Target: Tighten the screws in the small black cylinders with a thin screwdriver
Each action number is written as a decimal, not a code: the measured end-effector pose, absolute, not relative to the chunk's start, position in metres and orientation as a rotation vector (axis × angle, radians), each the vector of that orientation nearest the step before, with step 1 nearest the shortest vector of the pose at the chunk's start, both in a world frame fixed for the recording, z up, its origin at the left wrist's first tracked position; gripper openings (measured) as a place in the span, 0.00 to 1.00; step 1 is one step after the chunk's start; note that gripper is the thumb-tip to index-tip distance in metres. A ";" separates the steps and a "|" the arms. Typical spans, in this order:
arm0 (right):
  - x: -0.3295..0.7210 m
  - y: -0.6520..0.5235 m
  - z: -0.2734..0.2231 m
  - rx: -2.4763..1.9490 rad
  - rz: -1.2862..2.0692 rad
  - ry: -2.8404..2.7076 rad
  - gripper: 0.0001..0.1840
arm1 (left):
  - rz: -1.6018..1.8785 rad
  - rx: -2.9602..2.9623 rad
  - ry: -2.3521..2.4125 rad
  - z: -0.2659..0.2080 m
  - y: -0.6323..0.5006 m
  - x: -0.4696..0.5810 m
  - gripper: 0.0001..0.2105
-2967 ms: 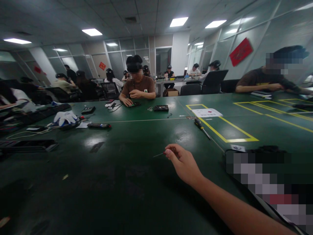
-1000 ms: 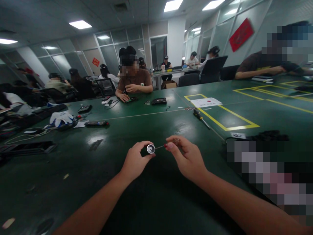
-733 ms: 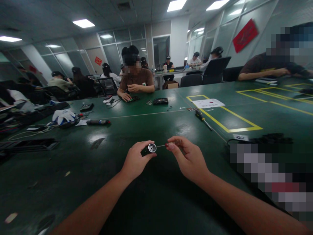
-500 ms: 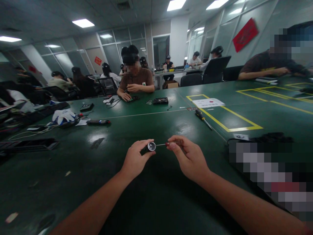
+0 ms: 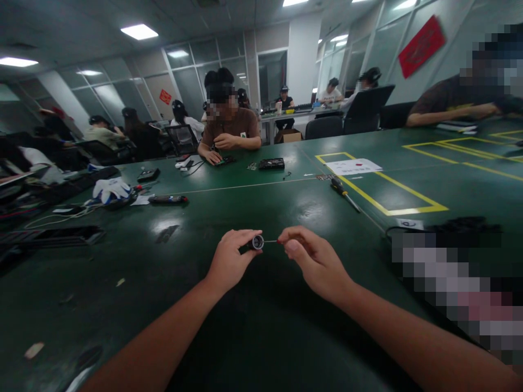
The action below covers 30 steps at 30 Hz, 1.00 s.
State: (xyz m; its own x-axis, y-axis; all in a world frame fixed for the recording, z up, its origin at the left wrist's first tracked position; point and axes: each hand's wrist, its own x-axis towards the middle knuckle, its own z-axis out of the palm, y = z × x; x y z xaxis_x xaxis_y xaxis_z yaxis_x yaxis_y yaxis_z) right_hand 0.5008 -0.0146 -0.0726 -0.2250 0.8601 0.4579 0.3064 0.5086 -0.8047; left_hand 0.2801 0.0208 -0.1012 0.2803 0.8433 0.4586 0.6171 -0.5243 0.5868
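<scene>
Glass-partitioned office (image 5: 204, 46), ceiling lit. Glossy dk green tabletop (image 5: 229, 337) w/ yellow tape (image 5: 417, 210). Above it, L hand (image 5: 229, 260) grips blk cylinder (image 5: 257, 242), silver-rimmed end facing cam; R hand (image 5: 318, 264) pinches slim screwdriver (image 5: 271, 241), axis approx. horiz., tip L at cylinder, contact unclear.

This is an office room in use as a shared workshop. Glass partitions (image 5: 204, 48), ceiling lights (image 5: 139, 32) and office chairs (image 5: 370, 109) show the office side. The workshop side shows on the long green counter (image 5: 245, 348): yellow tape outlines (image 5: 417, 210) toward its right edge, a screwdriver (image 5: 343, 192) just beside one, gloves (image 5: 111, 190) toward the left edge, and a black device (image 5: 272, 164) near the far edge, where a person (image 5: 231, 122) sits bent over small parts. More people (image 5: 183, 117) sit beyond.
</scene>
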 end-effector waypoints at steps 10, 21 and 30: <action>0.497 -0.005 -0.077 -1.002 0.888 -1.394 0.12 | 0.984 2.287 1.376 -0.100 0.023 0.279 0.21; 0.503 0.016 -0.086 -0.893 1.169 -0.991 0.16 | 0.999 2.270 1.435 -0.096 0.022 0.278 0.20; 0.501 0.002 -0.080 -1.034 0.836 -1.435 0.13 | 1.010 2.273 1.434 -0.097 0.022 0.279 0.20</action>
State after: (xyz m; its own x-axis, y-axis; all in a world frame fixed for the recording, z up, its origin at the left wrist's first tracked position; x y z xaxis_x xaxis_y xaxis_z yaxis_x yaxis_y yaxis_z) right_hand 0.5006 0.0015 -0.0795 0.0087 0.9295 0.3688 0.1378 0.3641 -0.9211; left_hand 0.2787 0.0216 -0.0974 0.2674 0.8705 0.4131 0.6822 -0.4738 0.5569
